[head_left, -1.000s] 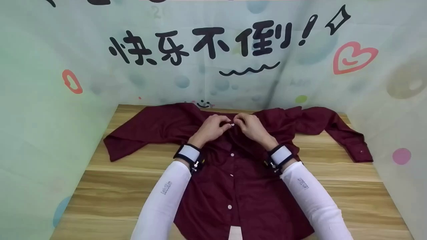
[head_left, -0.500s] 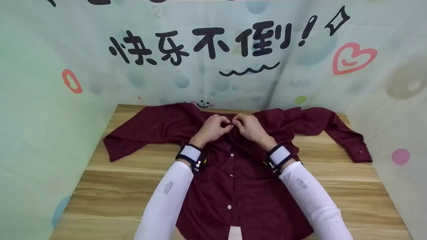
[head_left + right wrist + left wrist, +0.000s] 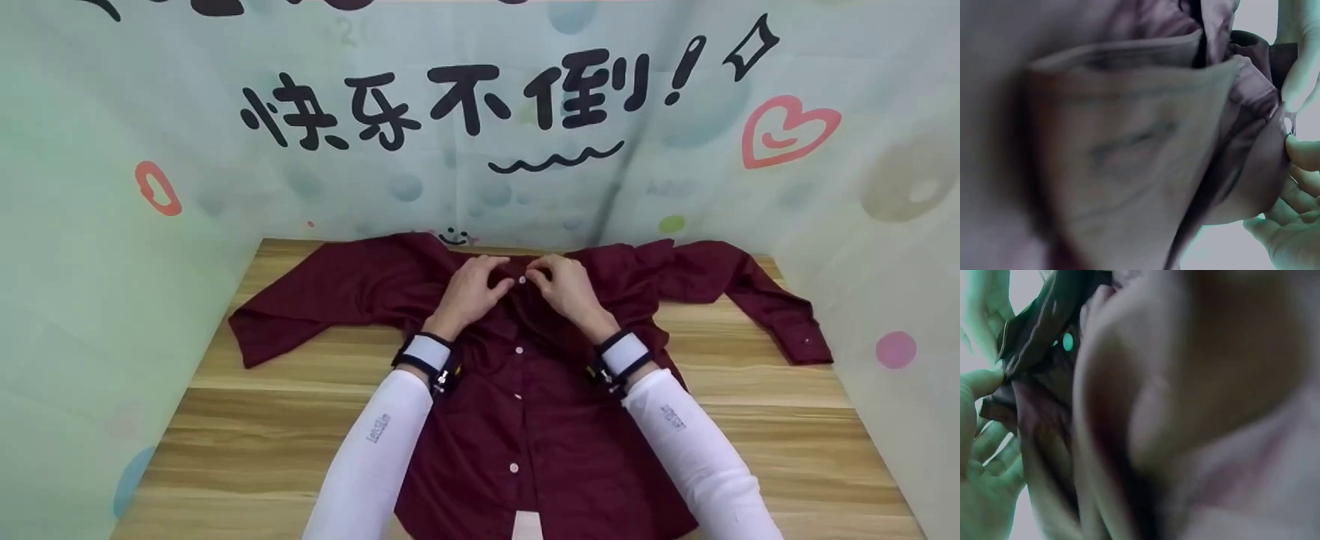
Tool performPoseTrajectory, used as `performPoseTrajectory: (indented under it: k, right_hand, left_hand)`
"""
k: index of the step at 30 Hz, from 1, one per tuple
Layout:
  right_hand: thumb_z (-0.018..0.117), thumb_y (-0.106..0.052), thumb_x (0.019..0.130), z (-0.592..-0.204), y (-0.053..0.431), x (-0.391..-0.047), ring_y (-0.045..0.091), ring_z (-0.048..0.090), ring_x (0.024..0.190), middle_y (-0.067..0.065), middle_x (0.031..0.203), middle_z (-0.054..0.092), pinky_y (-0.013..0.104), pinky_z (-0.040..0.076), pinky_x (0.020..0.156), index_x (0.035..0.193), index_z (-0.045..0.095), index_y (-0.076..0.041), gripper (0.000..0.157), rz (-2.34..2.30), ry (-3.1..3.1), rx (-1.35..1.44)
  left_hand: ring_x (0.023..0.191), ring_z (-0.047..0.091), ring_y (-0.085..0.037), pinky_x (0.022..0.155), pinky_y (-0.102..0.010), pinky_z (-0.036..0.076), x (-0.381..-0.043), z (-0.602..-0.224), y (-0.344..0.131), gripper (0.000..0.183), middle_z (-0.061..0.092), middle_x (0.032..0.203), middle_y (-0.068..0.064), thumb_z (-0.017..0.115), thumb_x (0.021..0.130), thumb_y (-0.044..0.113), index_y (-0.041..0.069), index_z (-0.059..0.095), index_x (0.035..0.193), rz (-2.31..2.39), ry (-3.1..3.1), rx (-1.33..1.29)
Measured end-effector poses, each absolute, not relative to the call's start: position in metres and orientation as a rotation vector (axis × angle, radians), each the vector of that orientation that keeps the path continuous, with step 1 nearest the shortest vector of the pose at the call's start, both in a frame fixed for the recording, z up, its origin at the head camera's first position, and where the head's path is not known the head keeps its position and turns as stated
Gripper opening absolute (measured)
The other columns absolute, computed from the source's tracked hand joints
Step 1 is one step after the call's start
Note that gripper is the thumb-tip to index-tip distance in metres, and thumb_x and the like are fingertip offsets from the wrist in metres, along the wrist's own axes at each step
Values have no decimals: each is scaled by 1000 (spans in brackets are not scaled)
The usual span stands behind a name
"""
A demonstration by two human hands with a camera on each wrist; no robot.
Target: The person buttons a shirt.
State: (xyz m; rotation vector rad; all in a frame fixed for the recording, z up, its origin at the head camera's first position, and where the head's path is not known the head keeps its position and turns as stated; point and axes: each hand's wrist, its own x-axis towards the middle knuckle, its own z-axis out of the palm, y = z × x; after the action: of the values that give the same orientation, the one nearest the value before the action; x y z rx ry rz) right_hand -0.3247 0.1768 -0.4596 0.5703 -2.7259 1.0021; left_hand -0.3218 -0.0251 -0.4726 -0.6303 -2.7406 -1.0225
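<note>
shirt [image 3: 480, 412] is pinched by left hand [image 3: 471, 291] and right hand [image 3: 566, 289] beside a white button [image 3: 523, 280].

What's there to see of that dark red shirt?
The dark red shirt is long-sleeved, of thin-looking cloth, with small white buttons down the front. It lies front up on the wood-grained table, partly creased, sleeves out to either side. The left hand and right hand hold it near the top, beside a button.

Left forearm [image 3: 369, 450] and right forearm [image 3: 696, 450] angled inward from near side, left hand [image 3: 469, 291] and right hand [image 3: 568, 291] close together, both pinching.
</note>
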Motion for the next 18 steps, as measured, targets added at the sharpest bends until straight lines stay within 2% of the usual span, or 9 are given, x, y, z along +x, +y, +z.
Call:
performPoseTrajectory:
  k: [4,7,12,14,18]
  right_hand:
    - [64,-19,102,-466,196,-314,35,67,109,20,120,70,47,53,94,127,69,2,33,974,-2677,581]
    - [62,-17,103,-469,212,-305,35,67,108,19,118,70,48,53,93,127,69,1,31,962,-2600,615]
    - [63,-11,102,-473,232,-292,31,70,104,16,113,73,47,55,90,118,74,1,23,881,-2583,865]
    - [63,-11,102,-475,234,-290,32,69,108,16,115,73,47,55,93,118,74,1,23,814,-2622,985]
    - [58,-12,104,-480,229,-293,36,61,125,22,130,66,49,48,104,129,68,3,30,705,-2744,1125]
  left_hand:
    - [126,55,-30,106,-43,44,-312,-474,-37,50,60,138,-13,64,102,29,6,55,146,-957,-2731,-673]
    - [126,55,-31,106,-41,45,-301,-473,-45,49,59,139,-15,64,103,26,3,55,145,-856,-2667,-766]
    - [105,65,-32,93,-40,53,-284,-472,-52,25,69,112,-15,66,99,14,-1,71,118,-701,-2559,-890]
    - [98,66,-31,89,-40,55,-281,-474,-52,21,71,105,-14,67,99,14,-1,74,111,-652,-2585,-926]
    - [111,66,-33,97,-41,52,-282,-478,-49,31,70,120,-16,64,101,19,-1,71,124,-556,-2764,-967]
